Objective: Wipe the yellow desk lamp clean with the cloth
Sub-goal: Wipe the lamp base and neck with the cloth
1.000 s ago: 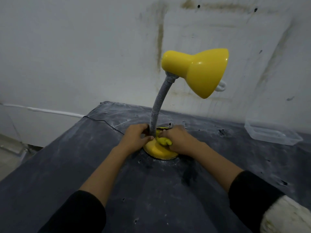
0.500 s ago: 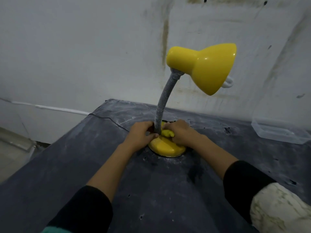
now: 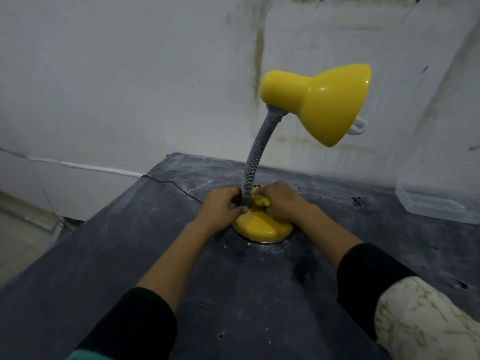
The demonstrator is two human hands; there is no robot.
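The yellow desk lamp (image 3: 327, 102) stands on a dark table (image 3: 104, 255), its shade tilted to the right on a grey flexible neck (image 3: 255, 157). Its round yellow base (image 3: 262, 226) sits between my hands. My left hand (image 3: 220, 206) grips the bottom of the neck from the left. A bunched yellow cloth (image 3: 261, 201) is held in my right hand (image 3: 283, 202) and pressed against the base right beside the neck. Most of the cloth is hidden under the fingers.
A clear plastic container (image 3: 439, 203) sits at the table's right side by the stained white wall. The lamp's thin black cord (image 3: 166, 181) runs off the table's back left corner. The table's left edge drops to the floor.
My right hand with the cloth has shifted slightly around the foot of the neck. The left hand keeps its grip. The view has moved a little, so the lamp sits further right.
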